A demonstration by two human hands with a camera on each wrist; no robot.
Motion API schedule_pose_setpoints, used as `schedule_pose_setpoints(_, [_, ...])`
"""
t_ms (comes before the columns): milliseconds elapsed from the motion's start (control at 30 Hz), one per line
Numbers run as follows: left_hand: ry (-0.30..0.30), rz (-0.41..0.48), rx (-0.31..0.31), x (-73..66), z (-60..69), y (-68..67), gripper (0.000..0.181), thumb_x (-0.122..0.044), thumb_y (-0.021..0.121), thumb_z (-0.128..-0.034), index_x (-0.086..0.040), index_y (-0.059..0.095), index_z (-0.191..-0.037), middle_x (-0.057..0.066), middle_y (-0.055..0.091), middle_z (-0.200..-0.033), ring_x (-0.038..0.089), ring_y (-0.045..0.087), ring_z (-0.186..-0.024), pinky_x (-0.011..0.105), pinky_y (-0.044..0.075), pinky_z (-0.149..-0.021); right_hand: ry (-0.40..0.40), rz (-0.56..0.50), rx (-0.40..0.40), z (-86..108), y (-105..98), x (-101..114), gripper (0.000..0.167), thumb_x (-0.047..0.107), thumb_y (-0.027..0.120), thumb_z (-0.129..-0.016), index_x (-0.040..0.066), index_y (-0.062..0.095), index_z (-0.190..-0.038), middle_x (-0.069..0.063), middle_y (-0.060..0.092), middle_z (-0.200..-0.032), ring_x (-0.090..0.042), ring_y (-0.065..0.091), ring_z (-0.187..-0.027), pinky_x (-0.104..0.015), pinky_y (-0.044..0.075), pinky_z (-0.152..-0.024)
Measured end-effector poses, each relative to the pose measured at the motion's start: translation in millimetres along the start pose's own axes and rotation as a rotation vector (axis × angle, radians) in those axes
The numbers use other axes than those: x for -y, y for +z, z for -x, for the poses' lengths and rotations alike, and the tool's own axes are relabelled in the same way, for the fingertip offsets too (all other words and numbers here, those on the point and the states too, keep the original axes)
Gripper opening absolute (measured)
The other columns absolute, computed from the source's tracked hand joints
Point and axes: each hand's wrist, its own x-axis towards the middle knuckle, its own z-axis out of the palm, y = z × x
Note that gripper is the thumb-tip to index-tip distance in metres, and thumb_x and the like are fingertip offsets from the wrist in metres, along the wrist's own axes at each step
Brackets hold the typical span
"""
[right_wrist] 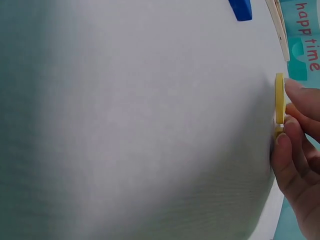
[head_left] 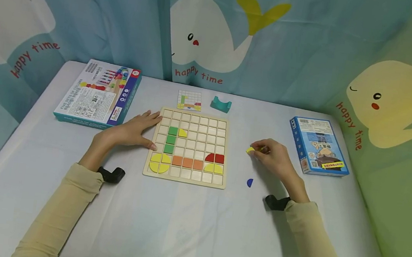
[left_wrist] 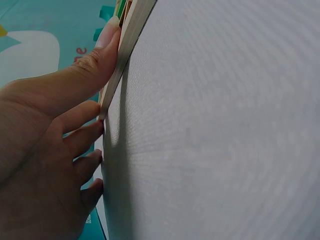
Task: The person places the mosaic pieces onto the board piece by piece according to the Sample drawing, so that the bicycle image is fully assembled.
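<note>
A wooden grid board (head_left: 183, 181) lies mid-table, bearing green squares (head_left: 171, 140), orange squares (head_left: 187, 163), red pieces (head_left: 214, 158) and yellow rounded pieces (head_left: 159, 163). My left hand (head_left: 133, 130) rests at the board's left edge, fingers extended; in the left wrist view its thumb (left_wrist: 102, 50) touches the wooden rim. To the right of the board, my right hand (head_left: 272, 157) pinches a yellow piece (right_wrist: 279, 98) just at the tabletop. A second bit of yellow (right_wrist: 279, 131) shows by its fingertips, partly hidden. A blue rounded piece (head_left: 249, 182) lies nearer the front.
Behind the board are a printed pattern card (head_left: 189, 100) and a teal curved block (head_left: 221, 104). A large game box (head_left: 97, 94) lies at the left, a blue box (head_left: 319, 147) at the right. Whale-print curtains (head_left: 210, 33) hang behind the table.
</note>
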Motion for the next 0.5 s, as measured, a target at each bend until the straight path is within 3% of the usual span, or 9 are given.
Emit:
schedule_pose_setpoints(267, [0.001,-0.004,0.0,-1.0,0.6,-0.1,0.102,-0.037,0.08,-0.0888,-0.007,0.019,-0.165,0.014,0.008,-0.174,0.04,-0.005,-0.16,0.062,-0.001,-0.128,0.028,0.007,0.039,-3.2,-0.7,2.7,0.024,0.009,0.072,-0.096,-0.003,0.069,-0.117,-0.02,0.066,-0.11,-0.029,0.057,-0.094,-0.035,0.05,-0.079])
schedule_pose_setpoints(500, [0.005,-0.006,0.0,-1.6,1.2,-0.5,0.102,-0.037,0.08,-0.0891,-0.007,0.018,-0.165,0.014,0.008,-0.174,0.04,-0.005,-0.16,0.062,-0.001,-0.128,0.0,-0.026,-0.008,-1.0,2.4,1.4,0.017,0.005,0.072,-0.095,-0.002,0.067,-0.11,-0.02,0.071,-0.105,-0.031,0.065,-0.093,-0.036,0.054,-0.079])
